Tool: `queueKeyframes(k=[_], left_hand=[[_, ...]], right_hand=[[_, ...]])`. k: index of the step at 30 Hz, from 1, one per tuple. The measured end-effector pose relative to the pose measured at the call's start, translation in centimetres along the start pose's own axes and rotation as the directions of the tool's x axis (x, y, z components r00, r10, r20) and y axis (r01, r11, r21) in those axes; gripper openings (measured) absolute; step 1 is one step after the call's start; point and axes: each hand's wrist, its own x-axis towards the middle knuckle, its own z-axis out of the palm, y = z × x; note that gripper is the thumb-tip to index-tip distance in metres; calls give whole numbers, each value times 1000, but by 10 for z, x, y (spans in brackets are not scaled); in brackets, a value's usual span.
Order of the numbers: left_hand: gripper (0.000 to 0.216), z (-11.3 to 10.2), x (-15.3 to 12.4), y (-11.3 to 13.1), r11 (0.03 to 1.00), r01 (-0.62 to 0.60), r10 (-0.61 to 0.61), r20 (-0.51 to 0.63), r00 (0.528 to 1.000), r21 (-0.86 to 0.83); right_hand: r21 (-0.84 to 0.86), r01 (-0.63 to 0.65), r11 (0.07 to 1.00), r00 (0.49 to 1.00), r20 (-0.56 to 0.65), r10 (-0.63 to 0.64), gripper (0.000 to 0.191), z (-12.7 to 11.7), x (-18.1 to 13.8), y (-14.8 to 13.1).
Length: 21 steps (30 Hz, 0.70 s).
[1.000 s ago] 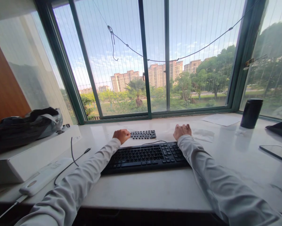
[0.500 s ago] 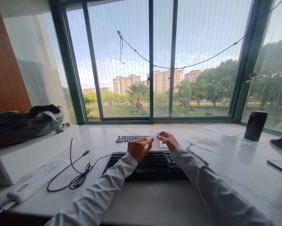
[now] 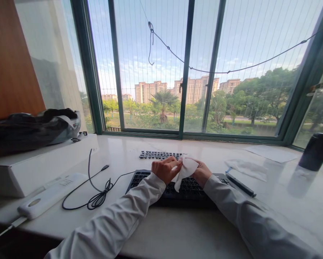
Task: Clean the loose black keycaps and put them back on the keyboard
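A white tissue point(image 3: 187, 167) hangs between my two hands, over the black keyboard point(image 3: 139, 178). My right hand point(image 3: 202, 174) is closed on the tissue at its right side. My left hand point(image 3: 165, 169) is closed in a pinch at the tissue's left edge. The small black keycap in its fingertips half a second ago is now mostly hidden by the fingers and the tissue. Behind the hands, several loose black keycaps point(image 3: 156, 154) lie in rows on the white countertop.
A coiled black cable point(image 3: 99, 196) and a white power strip point(image 3: 52, 194) lie at left, near a white box point(image 3: 18, 176) bearing a black bag point(image 3: 32, 131). On the right are a thin dark tool point(image 3: 240, 184), clear plastic wrapping point(image 3: 247, 169), paper point(image 3: 270, 153) and a black cylinder point(image 3: 316, 151).
My hands have come together, and the white tissue now spreads between them, brought against the keycap in my left fingers. The view has turned slightly, shifting the scene rightward.
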Motion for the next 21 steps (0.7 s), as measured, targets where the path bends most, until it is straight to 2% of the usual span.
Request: queueKeyframes(k=[3, 6, 11, 15, 21], left_hand=[[38, 2, -1, 1, 999, 23, -22, 8, 1000, -43], [37, 4, -2, 2, 997, -4, 2, -19, 1000, -82], [33, 3, -1, 0, 995, -40, 31, -107, 994, -86], [30, 4, 1, -4, 993, -107, 98, -179, 979, -43], [24, 7, 2, -9, 981, -193, 187, -186, 965, -14]], right_hand=[[-20, 62, 998, 998, 31, -62, 33, -1, 1, 6], [-34, 89, 995, 996, 5, -88, 30, -4, 2, 11], [-79, 78, 994, 997, 19, -77, 30, -10, 4, 11], [-154, 64, 986, 996, 77, -52, 34, -13, 4, 6], [-187, 64, 980, 991, 125, -40, 35, -14, 4, 9]])
